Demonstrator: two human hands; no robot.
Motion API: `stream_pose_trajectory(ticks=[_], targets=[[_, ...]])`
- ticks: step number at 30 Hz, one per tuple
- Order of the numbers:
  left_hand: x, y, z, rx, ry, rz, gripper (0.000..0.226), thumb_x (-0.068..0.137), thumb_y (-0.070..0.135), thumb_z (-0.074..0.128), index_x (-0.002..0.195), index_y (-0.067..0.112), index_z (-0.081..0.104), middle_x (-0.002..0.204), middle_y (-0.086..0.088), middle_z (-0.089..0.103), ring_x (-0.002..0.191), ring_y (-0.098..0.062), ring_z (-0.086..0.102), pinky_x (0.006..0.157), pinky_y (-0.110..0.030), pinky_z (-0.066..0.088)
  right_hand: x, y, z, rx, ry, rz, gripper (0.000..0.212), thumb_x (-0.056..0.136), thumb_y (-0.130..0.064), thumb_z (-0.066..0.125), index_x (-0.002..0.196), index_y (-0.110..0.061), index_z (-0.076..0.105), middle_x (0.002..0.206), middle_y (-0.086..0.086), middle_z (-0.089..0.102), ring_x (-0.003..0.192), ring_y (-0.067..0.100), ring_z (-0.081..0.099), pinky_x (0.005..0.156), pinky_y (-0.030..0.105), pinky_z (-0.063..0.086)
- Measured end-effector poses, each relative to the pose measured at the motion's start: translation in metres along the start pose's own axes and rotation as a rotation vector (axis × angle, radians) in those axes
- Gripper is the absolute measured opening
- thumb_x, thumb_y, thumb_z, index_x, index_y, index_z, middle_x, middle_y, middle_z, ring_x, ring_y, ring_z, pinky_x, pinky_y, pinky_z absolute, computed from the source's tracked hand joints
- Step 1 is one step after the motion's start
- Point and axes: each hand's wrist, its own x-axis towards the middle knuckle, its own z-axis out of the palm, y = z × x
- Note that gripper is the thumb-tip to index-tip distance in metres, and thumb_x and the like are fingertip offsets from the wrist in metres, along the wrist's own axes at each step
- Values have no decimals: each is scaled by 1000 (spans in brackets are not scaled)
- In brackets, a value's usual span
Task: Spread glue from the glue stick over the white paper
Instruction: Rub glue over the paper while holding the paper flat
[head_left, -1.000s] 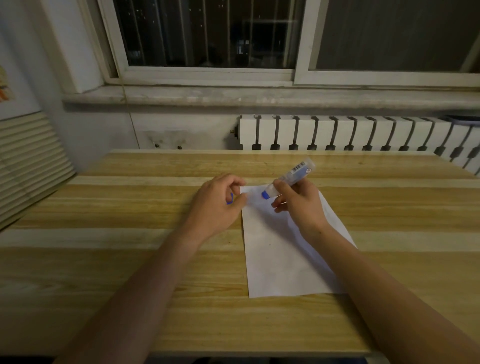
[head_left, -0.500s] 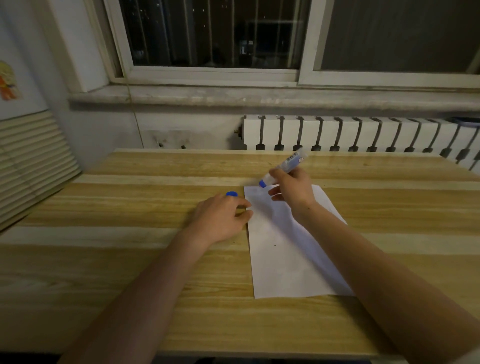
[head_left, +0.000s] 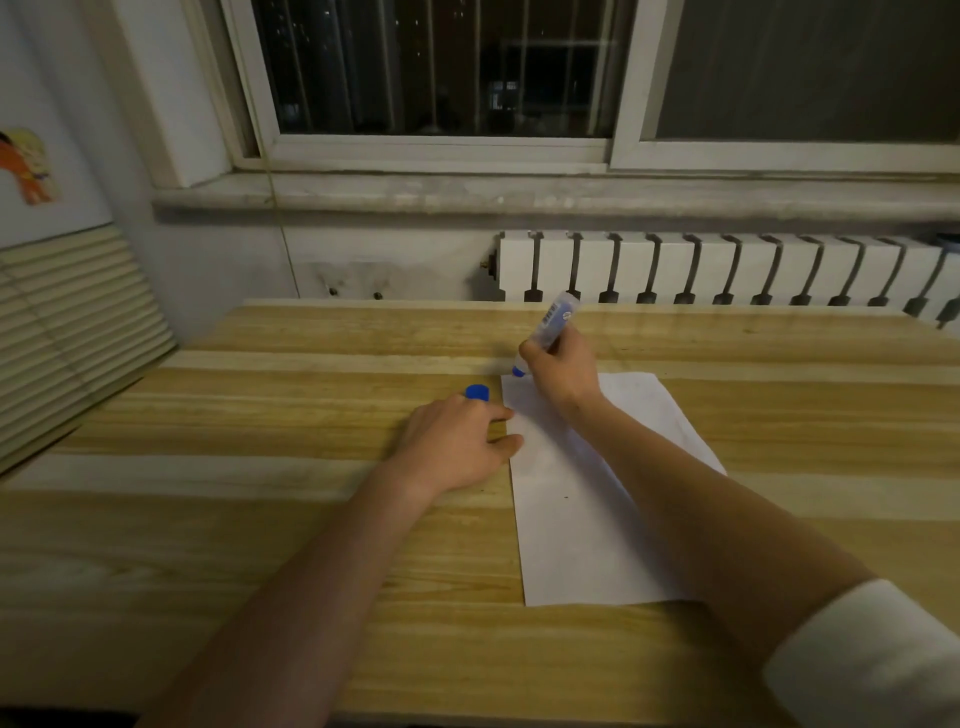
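A white paper lies on the wooden table, right of centre. My right hand grips the uncapped glue stick, tilted with its blue tip down at the paper's far left corner. The blue cap stands on the table just left of that corner. My left hand rests flat on the table beside the cap, fingertips touching the paper's left edge.
A white radiator runs behind the table's far edge under the window sill. Slatted blinds stand at the left. The table's near edge is just below my forearms.
My left hand set the blue cap down on the table and flattened beside it. My right hand carried the glue stick to the paper's far left corner, tip down.
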Motion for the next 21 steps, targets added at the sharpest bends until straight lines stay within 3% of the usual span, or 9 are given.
stream_pose_trajectory(ticks=[5, 10, 16, 21], targets=[[1, 0, 0, -2, -10, -5, 53, 85, 66, 48, 130, 41, 59, 113, 9, 68, 101, -17, 61, 70, -32, 44, -1, 14, 6, -53, -29, -44, 26, 89, -26, 64, 109, -11, 57, 96, 4, 66, 87, 20, 65, 77, 38, 58], [3, 0, 1, 10, -19, -12, 53, 84, 67, 48, 130, 42, 58, 115, 9, 68, 101, -17, 61, 72, -33, 44, 1, 20, 7, -78, -35, -99, 18, 87, -22, 66, 100, -17, 55, 88, -9, 61, 80, 8, 61, 66, 25, 51], [3, 0, 0, -6, -11, -20, 52, 83, 67, 50, 128, 43, 59, 109, 9, 69, 98, -17, 62, 67, -31, 39, 5, 23, 7, -88, -32, -110, 17, 84, -21, 66, 97, -17, 55, 83, -4, 62, 75, 10, 61, 62, 24, 49], [4, 1, -1, -10, -21, -31, 53, 83, 68, 50, 128, 43, 59, 110, 9, 68, 99, -17, 61, 68, -31, 40, 9, 26, -1, -94, -17, -102, 17, 85, -22, 66, 90, -27, 51, 82, -9, 61, 73, 8, 60, 60, 21, 48]])
